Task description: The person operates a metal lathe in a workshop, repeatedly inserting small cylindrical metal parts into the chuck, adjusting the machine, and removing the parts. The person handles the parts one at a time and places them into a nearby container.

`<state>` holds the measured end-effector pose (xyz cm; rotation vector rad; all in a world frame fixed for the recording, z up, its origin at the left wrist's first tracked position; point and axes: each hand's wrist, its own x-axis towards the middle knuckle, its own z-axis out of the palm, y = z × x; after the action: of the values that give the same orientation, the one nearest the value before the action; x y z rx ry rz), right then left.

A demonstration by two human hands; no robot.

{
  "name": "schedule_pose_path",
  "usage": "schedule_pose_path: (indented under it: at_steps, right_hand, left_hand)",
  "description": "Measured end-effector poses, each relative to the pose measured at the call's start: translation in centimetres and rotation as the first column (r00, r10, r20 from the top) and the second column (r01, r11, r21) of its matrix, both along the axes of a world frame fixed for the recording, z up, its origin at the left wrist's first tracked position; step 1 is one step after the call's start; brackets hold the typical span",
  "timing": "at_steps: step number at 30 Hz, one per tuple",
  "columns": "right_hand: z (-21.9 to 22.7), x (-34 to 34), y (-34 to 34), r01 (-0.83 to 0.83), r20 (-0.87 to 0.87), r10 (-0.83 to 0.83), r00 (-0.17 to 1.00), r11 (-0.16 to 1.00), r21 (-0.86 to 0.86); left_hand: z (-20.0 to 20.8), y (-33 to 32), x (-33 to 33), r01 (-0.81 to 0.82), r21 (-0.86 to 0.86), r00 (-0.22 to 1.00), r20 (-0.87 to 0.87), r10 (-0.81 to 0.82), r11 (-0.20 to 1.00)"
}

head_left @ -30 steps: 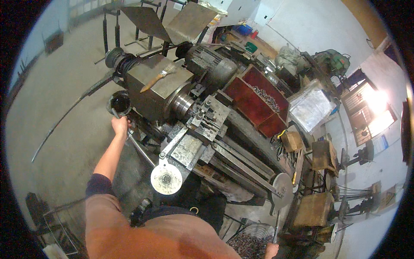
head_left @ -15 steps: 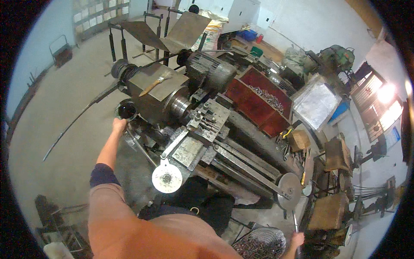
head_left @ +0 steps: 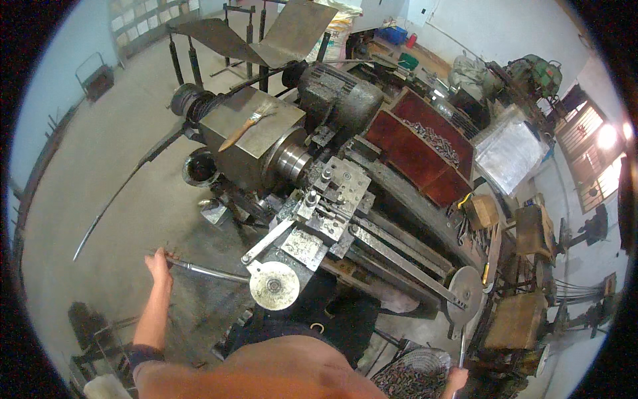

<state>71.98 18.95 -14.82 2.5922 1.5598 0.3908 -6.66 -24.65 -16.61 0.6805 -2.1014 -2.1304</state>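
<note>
My left hand (head_left: 159,267) is closed around the outer end of a shiny metal lever (head_left: 209,271), left of the lathe. That lever runs to a round pale dial plate (head_left: 274,286) at the near side of the lathe carriage. At the lower right, my right hand (head_left: 456,380) grips a thin rod handle (head_left: 463,344) below a grey disc wheel (head_left: 463,293). Between them lies the tool post (head_left: 340,186), facing the bright chuck (head_left: 292,163). A wooden-handled brush (head_left: 240,133) rests on top of the headstock (head_left: 256,126).
A dark red tray (head_left: 425,174) of small metal parts sits behind the carriage. By my right hand is a basket (head_left: 389,382) of similar parts. A long bent bar (head_left: 126,186) juts out left of the headstock. Wrenches (head_left: 463,233) lie on the right.
My left hand has swung the lever toward me, from beside the round dark opening down to the lower left. My right hand stays on its rod. The whole view has shifted slightly.
</note>
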Motion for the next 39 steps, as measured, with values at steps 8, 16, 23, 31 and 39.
schedule_pose_path:
  at_steps: [8, 16, 23, 31, 39]
  right_hand:
    - [1.7, -4.1, -5.4, -0.012, -0.163, -0.001, 0.987, 0.997, -0.079]
    - [2.7, -5.9, -5.9, -0.045, -0.222, 0.019, 0.975, 0.992, -0.114]
    - [3.1, -7.0, -6.4, -0.041, -0.173, 0.024, 0.985, 0.995, -0.095]
    - [2.9, -3.1, -2.0, -0.101, -0.028, 0.099, 0.995, 0.991, -0.091]
    - [0.1, 5.8, 10.5, -0.164, 0.083, 0.162, 0.983, 0.986, 0.016]
  left_hand:
    - [-0.4, 1.2, -0.5, -0.044, 0.069, 0.996, -0.080, 0.049, 0.997]
    - [0.5, 2.8, -1.8, -0.074, 0.033, 0.996, -0.049, 0.076, 0.997]
    - [-0.1, 2.6, -2.0, -0.073, 0.100, 0.990, -0.116, 0.084, 0.992]
    - [0.3, 0.7, -1.5, 0.020, -0.042, 1.000, -0.009, -0.021, 0.999]
    - [3.7, -2.8, 2.1, 0.268, -0.164, 0.940, 0.263, -0.219, 0.949]
